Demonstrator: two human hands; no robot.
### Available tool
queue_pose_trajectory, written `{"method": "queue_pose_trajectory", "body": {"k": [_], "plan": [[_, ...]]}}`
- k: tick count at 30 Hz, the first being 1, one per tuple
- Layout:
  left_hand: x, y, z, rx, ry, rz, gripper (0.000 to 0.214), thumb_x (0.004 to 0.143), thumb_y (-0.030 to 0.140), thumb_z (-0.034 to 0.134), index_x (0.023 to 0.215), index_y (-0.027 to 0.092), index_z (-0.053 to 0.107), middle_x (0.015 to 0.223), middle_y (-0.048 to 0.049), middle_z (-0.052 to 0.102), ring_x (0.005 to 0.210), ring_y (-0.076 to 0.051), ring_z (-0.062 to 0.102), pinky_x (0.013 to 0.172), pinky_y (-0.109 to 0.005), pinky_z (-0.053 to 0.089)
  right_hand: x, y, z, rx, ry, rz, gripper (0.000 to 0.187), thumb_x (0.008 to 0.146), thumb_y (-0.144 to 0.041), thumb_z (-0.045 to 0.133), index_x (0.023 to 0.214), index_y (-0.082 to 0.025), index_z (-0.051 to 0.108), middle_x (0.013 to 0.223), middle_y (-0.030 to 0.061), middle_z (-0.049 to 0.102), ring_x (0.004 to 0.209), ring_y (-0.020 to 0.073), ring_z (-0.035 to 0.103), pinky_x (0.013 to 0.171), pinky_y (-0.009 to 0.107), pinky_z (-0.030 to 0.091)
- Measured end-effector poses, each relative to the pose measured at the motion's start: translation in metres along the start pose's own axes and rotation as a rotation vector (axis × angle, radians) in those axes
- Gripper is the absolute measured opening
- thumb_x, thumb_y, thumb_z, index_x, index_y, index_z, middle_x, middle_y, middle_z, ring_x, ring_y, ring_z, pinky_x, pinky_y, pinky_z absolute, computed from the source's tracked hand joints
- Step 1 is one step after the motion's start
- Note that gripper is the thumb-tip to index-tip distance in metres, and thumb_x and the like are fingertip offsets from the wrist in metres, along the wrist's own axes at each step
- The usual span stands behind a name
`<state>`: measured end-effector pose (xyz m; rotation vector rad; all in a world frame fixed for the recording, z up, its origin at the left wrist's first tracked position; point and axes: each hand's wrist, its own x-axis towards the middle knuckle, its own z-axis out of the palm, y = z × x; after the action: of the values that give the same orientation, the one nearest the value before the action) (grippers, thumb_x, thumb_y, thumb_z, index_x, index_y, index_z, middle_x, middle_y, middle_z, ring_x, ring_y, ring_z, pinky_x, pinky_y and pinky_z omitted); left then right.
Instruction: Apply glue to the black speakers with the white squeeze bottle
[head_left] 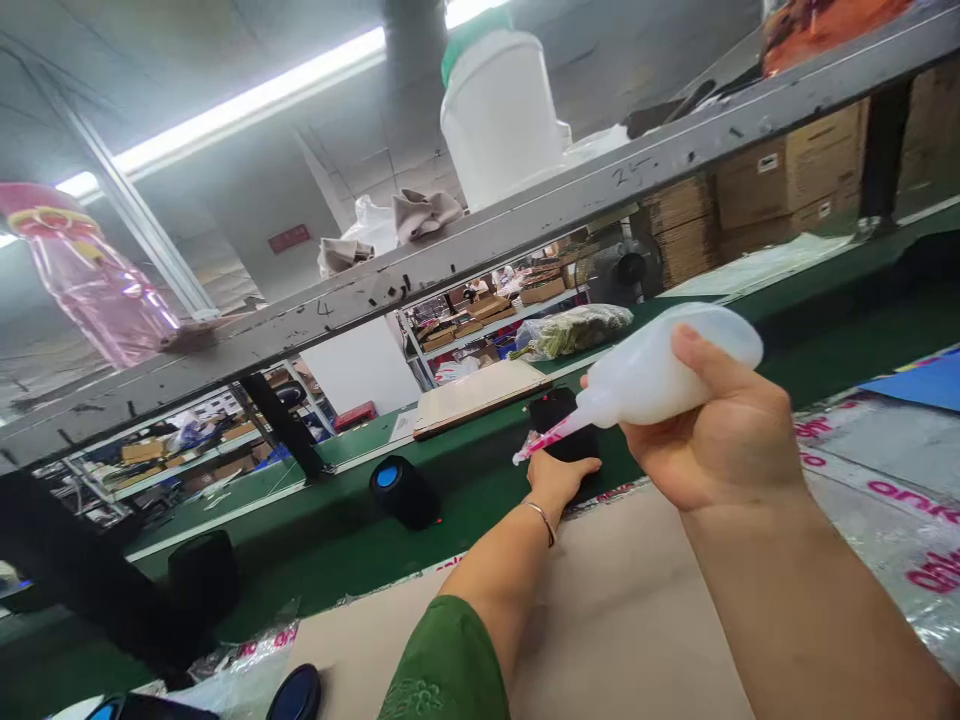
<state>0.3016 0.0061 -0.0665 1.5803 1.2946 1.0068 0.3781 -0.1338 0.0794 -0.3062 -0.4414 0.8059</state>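
Observation:
My right hand (720,430) is wrapped round a translucent white squeeze bottle (667,365), tilted so its pink-taped nozzle (551,437) points down and left. Past the nozzle, my left hand (559,482) reaches over the green conveyor belt (480,520) and grips a black cylinder (559,410). Its thumb lies across the near side, while the other fingers are mostly hidden. Another black cylinder with a blue round end (405,492) rests on the belt to the left. Farther left stands a dark cylinder (204,572) in shadow.
A metal shelf beam (360,300) crosses above the belt, bearing a white jug (499,120) and a pink bottle (90,280). Cardboard (622,590) covers the near worktop. A black round cap (295,693) lies at the front left; bagged greens (577,332) lie behind the belt.

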Motion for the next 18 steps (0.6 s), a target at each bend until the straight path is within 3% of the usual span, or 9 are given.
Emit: {"method": "queue_pose_trajectory", "body": {"k": [3,5,8,12,15,18], "plan": [[-0.016,0.004,-0.026,-0.101,-0.078,-0.043,0.062,0.059,0.038,0.077,0.111,0.015,0.053,0.107,-0.0095,0.063,0.103,-0.024,0.059,0.09,-0.037,0.049,-0.001,-0.002,0.003,0.06,0.025,0.051,0.097,0.036,-0.03,0.077,0.124,-0.016,0.04,0.112,-0.0003,0.039,0.106,0.0253,0.042,0.09,0.046,0.045],[-0.032,0.005,-0.053,-0.158,-0.135,-0.087,0.055,0.065,0.04,0.071,0.11,0.014,0.054,0.102,-0.0098,0.064,0.093,-0.022,0.063,0.077,-0.035,0.053,0.0,-0.002,0.003,0.076,0.025,0.048,0.098,0.036,-0.028,0.077,0.125,-0.017,0.04,0.112,-0.0008,0.039,0.106,0.0252,0.041,0.091,0.047,0.044],[-0.063,0.009,-0.108,-0.211,-0.182,-0.092,0.061,0.059,0.036,0.073,0.113,0.018,0.051,0.103,-0.0077,0.063,0.087,-0.02,0.063,0.07,-0.032,0.053,0.001,-0.002,0.001,0.082,0.024,0.022,0.095,0.037,-0.026,0.078,0.125,-0.019,0.041,0.115,-0.002,0.037,0.109,0.0247,0.04,0.091,0.048,0.043],[-0.112,0.023,-0.187,-0.196,-0.058,-0.012,0.078,0.049,0.027,0.079,0.119,0.024,0.044,0.101,-0.0027,0.058,0.084,-0.015,0.058,0.071,-0.027,0.049,0.004,0.003,-0.004,0.067,-0.029,-0.002,0.083,0.043,-0.024,0.076,0.12,-0.022,0.046,0.118,-0.0049,0.035,0.112,0.0226,0.038,0.087,0.041,0.046],[-0.149,0.036,-0.23,0.057,0.049,0.133,0.083,0.049,0.025,0.081,0.123,0.026,0.043,0.103,-0.0032,0.056,0.094,-0.019,0.055,0.084,-0.031,0.046,0.004,0.014,-0.007,0.015,-0.121,-0.036,0.069,0.051,-0.025,0.073,0.116,-0.03,0.051,0.121,-0.0086,0.031,0.116,0.0198,0.036,0.086,0.035,0.048],[-0.179,0.041,-0.246,0.404,0.063,0.187,0.086,0.047,0.026,0.082,0.125,0.03,0.045,0.111,-0.0046,0.056,0.101,-0.024,0.054,0.092,-0.037,0.043,0.001,0.029,-0.008,0.007,-0.124,-0.038,0.053,0.062,-0.024,0.068,0.113,-0.031,0.056,0.124,-0.008,0.028,0.116,0.0178,0.036,0.083,0.035,0.048]]}}
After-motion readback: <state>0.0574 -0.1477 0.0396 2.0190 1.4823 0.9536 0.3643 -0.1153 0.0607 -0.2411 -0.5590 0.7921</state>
